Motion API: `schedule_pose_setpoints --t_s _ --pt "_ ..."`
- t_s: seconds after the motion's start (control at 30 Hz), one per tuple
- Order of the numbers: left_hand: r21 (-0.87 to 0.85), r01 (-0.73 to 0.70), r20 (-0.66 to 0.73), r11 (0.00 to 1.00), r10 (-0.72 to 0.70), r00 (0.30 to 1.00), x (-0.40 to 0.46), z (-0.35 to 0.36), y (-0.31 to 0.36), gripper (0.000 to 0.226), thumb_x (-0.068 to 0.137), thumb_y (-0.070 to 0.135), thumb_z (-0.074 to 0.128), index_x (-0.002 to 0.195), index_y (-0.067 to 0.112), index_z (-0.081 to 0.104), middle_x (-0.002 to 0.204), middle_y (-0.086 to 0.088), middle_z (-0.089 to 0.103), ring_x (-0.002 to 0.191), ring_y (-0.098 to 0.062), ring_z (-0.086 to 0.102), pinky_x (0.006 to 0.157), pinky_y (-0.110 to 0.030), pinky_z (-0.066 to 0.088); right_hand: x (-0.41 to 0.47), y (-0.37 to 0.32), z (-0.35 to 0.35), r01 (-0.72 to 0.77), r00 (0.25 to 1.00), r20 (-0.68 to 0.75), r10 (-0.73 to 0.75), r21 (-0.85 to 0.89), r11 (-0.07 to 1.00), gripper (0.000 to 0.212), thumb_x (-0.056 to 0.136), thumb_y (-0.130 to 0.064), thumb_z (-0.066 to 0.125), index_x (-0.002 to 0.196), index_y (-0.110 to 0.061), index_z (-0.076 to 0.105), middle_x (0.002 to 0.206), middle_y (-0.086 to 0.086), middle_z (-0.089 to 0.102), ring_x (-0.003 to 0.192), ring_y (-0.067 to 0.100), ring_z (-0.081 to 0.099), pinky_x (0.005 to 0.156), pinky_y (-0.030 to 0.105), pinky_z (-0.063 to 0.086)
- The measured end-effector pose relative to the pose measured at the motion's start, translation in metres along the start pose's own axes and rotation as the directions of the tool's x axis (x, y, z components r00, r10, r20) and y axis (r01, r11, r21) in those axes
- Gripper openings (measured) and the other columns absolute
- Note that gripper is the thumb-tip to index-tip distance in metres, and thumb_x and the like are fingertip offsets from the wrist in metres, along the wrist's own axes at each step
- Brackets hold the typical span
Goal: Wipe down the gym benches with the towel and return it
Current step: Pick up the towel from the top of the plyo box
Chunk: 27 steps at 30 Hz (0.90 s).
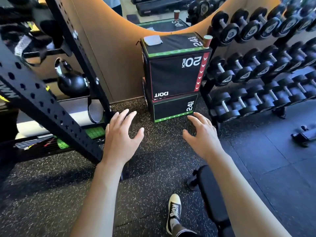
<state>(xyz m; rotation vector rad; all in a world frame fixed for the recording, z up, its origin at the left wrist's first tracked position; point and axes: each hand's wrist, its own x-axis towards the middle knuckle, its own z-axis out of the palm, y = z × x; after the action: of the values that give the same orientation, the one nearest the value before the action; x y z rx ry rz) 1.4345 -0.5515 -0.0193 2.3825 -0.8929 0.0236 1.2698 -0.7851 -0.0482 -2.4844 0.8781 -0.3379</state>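
A dumbbell rack (266, 69) and a stacked plyo box (172, 74) fill the gym wall as a person reaches forward, a padded bench (213, 194) by the right leg. The left hand (119, 139) and right hand (203, 135) hang over the speckled floor, fingers spread, holding nothing. The folded towel (152, 40) lies on the box's top surface, well apart from a paper cup (207, 41); likely light and limp, best pinched at a folded edge.

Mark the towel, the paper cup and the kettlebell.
towel (152, 40): head view, middle of the folded cloth on the plyo box.
paper cup (207, 41): head view, its brown side wall.
kettlebell (72, 83): head view, its round black body.
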Motion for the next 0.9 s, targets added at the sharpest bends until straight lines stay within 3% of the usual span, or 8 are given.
schedule_pose_setpoints --t_s 0.43,0.9 --pt "0.034 -0.004 -0.033 0.999 0.005 0.999 0.176 0.042 0.039 0.061 0.099 0.044 0.063 0.155 0.026 0.049 0.166 0.003 0.040 0.158 -0.021 0.024 0.127 -0.056 0.026 0.182 0.038 -0.027 -0.012 0.999 0.043 0.008 0.086 0.996 0.065 0.095 -0.047 0.062 0.155 -0.027 0.046 0.166 -0.004 0.034 0.155 0.021 0.026 0.124 0.053 0.027" --pt "-0.008 -0.026 -0.049 1.000 0.025 0.998 0.350 0.087 -0.011 0.058 0.098 0.041 0.069 0.152 0.027 0.053 0.163 0.002 0.044 0.155 -0.025 0.029 0.127 -0.054 0.027 0.352 0.037 -0.006 -0.076 0.997 0.009 0.076 0.054 0.996 0.062 0.096 -0.043 0.065 0.153 -0.025 0.049 0.165 -0.004 0.035 0.154 0.018 0.027 0.125 0.048 0.026"
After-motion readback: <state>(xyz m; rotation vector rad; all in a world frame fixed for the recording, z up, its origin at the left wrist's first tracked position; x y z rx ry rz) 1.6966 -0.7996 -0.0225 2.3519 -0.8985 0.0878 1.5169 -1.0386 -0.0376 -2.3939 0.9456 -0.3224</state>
